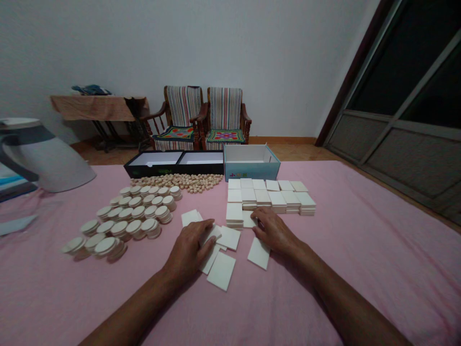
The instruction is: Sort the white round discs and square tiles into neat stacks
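My left hand (189,244) is low over a loose spread of thin white square tiles (221,271), its thumb and fingers closed on a white square tile (215,232). Beside the front stack of square tiles (235,214), my right hand (275,233) has its fingertips and thumb at the right edge of another white square tile (248,220). One loose tile (259,253) lies flat just below that hand. Rows of stacked square tiles (277,198) stand behind it. The undersides of the fingers are partly hidden.
Stacks of round white discs (120,228) fill the left side of the pink cloth (345,230). Behind them lie many small wooden pieces (180,181), a black two-part box (154,168) and a light blue box (252,166). A white jug (61,158) stands far left.
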Demonstrator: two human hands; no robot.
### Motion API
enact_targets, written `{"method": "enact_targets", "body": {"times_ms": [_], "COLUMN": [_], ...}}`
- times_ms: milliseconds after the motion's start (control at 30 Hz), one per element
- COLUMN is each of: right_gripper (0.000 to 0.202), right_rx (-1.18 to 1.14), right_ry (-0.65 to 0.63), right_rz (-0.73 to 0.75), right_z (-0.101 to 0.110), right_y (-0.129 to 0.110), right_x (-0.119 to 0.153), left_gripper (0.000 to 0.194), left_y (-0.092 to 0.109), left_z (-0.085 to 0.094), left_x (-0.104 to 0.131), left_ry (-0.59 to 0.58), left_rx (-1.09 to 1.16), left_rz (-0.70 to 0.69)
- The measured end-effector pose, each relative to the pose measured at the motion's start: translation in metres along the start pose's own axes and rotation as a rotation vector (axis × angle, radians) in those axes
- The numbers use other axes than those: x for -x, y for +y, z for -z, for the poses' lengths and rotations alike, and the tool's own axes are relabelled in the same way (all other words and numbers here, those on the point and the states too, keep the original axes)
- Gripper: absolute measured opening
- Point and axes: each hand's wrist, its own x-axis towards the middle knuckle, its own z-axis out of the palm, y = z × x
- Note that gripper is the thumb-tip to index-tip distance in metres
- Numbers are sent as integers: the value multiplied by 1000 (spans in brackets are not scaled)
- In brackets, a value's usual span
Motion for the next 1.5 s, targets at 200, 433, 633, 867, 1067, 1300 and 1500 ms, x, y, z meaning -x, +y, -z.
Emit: {"method": "enact_targets", "body": {"times_ms": [200,433,633,867,1067,1300,1500], "right_gripper": [13,15,21,19,15,16,27], "right_rx": [19,63,212,228,110,79,49], "right_ry": [39,95,96,99,83,18,25], "right_rz": [-3,3,-23,-34,-35,-84,-87], "right_z": [-5,-1,-4,-5,4,3,22], "right_y": [1,-5,-5,-4,-4,-7,11], "right_x": [2,-2,-12,-13,-3,3,8], "left_gripper": [33,32,31,30,31,30,31], "left_y": [-2,-1,0,-1,-2,-2,-2], "left_z": [-3,-2,-2,-1,-3,-2,-1], "left_x": [1,-1,-1,0,0,1,1], "left_ry": [8,5,21,27,16,7,-1], "left_rx": [17,7,10,15,21,17,20], "left_rz": [-13,-8,-25,-40,-31,-39,-26]}}
